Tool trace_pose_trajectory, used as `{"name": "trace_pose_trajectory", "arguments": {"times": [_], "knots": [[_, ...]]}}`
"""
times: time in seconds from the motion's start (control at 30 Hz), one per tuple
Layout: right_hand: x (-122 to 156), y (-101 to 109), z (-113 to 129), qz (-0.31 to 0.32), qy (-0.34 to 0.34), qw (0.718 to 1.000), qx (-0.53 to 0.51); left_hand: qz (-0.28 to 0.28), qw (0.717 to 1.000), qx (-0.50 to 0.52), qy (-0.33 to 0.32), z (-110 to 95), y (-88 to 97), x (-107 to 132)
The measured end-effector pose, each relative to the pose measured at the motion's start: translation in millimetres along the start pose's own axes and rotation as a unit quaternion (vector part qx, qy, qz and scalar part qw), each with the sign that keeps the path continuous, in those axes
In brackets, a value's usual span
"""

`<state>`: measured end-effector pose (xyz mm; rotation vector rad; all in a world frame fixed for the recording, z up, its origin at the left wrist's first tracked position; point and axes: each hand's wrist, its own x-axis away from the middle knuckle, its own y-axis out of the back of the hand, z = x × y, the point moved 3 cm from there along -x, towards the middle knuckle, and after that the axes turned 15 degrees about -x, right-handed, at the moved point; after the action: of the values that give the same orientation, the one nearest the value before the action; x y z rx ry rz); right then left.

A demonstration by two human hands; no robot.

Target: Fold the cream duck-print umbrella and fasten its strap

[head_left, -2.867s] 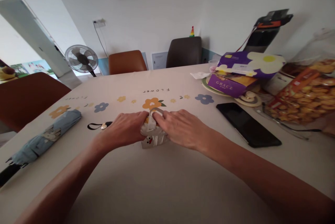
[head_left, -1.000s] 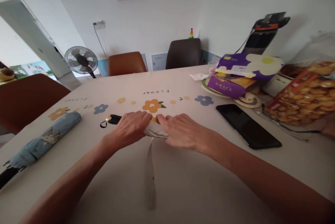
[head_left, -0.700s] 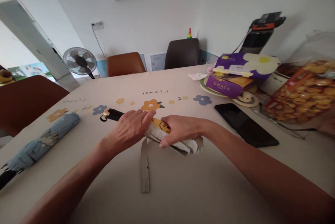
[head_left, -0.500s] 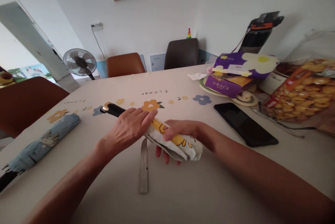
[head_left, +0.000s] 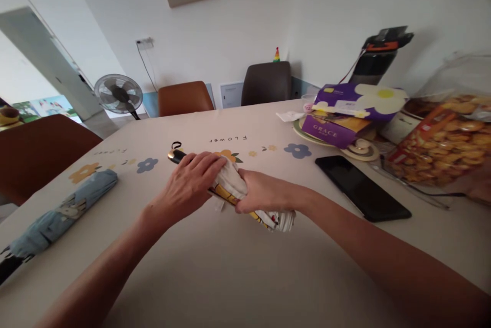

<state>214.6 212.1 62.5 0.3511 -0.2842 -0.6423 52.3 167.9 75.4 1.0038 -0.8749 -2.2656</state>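
Observation:
A folded white-and-yellow umbrella (head_left: 227, 180) is held above the table, slanting from its black handle at upper left to its ribbed end at lower right. My left hand (head_left: 195, 177) is closed around it near the handle, fingers over the top. My right hand (head_left: 263, 192) wraps the canopy cloth toward the other end, thumb on the near side and fingers hidden behind. A black wrist loop stands up from the gold handle tip. A light strap end shows just under the cloth. Left of my hands, a folded blue umbrella (head_left: 65, 211) lies on the table.
A black phone (head_left: 362, 187) lies right of my hands. Behind it are a purple box (head_left: 328, 132) on a plate, a dark bottle (head_left: 374, 64) and a bag of snacks (head_left: 448, 144). Chairs and a standing fan (head_left: 118, 93) are beyond the table (head_left: 184, 277).
The umbrella has been rolled about its length, and its handle has shifted right. The strap that hung down toward me is now mostly out of sight. My right hand's fingers have gone behind the cloth.

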Motion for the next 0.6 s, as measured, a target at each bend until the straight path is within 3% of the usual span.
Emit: {"name": "trace_pose_trajectory", "arguments": {"times": [0.1,0.27,0.47,0.6], "knots": [[2,1,3,-0.031,-0.011,0.99,0.134,-0.002,1.0,-0.002,0.009,-10,13.9,-2],[6,-3,9,-0.045,-0.045,0.98,0.186,-0.025,0.999,-0.023,-0.025,-29,12.9,-1],[11,-5,18,-0.066,-0.048,0.968,0.238,-0.037,0.993,-0.081,0.079,-27,6.7,2],[15,-13,21,-0.087,-0.002,0.952,0.293,-0.026,0.993,-0.089,0.075,-22,14.8,-1]]}}
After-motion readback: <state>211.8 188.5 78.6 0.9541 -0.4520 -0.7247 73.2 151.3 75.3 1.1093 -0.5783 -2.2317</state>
